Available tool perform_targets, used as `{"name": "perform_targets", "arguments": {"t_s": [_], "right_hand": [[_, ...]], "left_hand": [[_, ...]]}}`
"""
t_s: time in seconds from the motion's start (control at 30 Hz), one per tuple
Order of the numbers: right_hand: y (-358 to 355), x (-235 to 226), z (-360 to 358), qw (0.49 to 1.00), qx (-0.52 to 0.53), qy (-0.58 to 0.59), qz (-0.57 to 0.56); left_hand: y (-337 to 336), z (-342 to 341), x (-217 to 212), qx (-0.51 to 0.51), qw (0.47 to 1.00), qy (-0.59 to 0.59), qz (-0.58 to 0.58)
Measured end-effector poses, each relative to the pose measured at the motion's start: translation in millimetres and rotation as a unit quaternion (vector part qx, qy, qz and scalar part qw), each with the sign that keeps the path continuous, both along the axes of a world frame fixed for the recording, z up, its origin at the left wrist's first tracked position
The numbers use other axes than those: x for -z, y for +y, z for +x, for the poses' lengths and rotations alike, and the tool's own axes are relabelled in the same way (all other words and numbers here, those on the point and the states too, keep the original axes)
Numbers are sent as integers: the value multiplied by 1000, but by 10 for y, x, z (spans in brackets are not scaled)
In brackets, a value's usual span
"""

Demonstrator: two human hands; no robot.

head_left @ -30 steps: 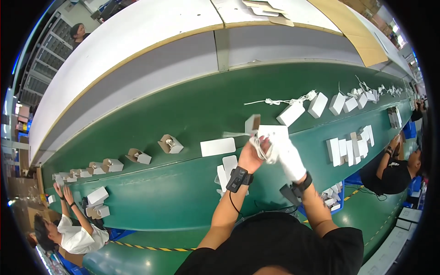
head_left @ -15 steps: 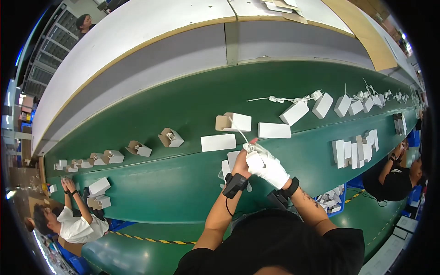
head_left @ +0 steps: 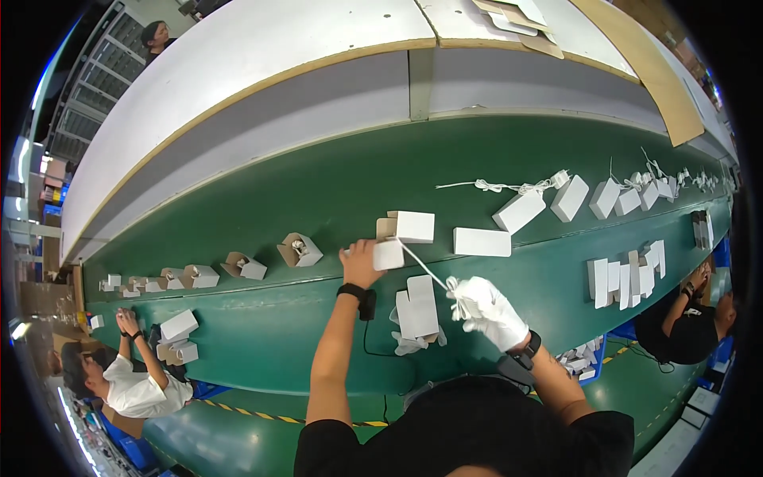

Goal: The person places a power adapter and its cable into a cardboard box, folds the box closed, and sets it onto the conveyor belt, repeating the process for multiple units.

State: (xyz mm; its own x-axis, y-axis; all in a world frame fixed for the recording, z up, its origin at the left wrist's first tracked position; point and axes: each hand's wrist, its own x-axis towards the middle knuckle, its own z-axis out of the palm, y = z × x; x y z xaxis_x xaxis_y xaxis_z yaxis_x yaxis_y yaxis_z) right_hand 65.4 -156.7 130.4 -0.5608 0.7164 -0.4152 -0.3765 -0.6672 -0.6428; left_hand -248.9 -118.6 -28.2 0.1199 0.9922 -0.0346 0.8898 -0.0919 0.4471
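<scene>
My left hand (head_left: 362, 264), bare, is closed on the left end of a small white box (head_left: 389, 255) on the green belt. In my right hand (head_left: 494, 310), which wears a white glove, is a bundled white cable (head_left: 455, 296); the fingers hide part of the bundle. One straight length of the cable runs up and left to the edge of the held box. Just behind that box lies a white carton (head_left: 416, 227) with a brown inner flap. Between my forearms, a white box (head_left: 417, 308) rests on clear plastic.
Several open boxes (head_left: 300, 250) line the belt at left. White boxes with cabled plugs (head_left: 520, 211) lie at right, near a cluster of upright boxes (head_left: 623, 280). Co-workers sit at both ends. A blue bin (head_left: 588, 362) of white pieces stands beside my right arm.
My hands have parted. The left has let go of the cable bundle, moved up and left, and taken hold of the white box. The right has moved slightly right and down with the bundle.
</scene>
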Motion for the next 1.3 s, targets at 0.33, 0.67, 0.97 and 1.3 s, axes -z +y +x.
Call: {"name": "perform_targets", "arguments": {"t_s": [0.33, 0.67, 0.97, 1.3], "right_hand": [[482, -71, -266, 973, -133, -76, 175], [826, 201, -444, 625, -145, -340, 688], [1853, 1135, 449, 457, -193, -700, 513], [3025, 3099, 1978, 105, -332, -743, 572]], "left_hand": [[-96, 426, -1036, 148, 863, -451, -175], [-109, 784, -861, 67, 887, -444, -104], [-104, -59, -356, -118, 880, -459, 25], [-454, -608, 127, -249, 883, -377, 126]]}}
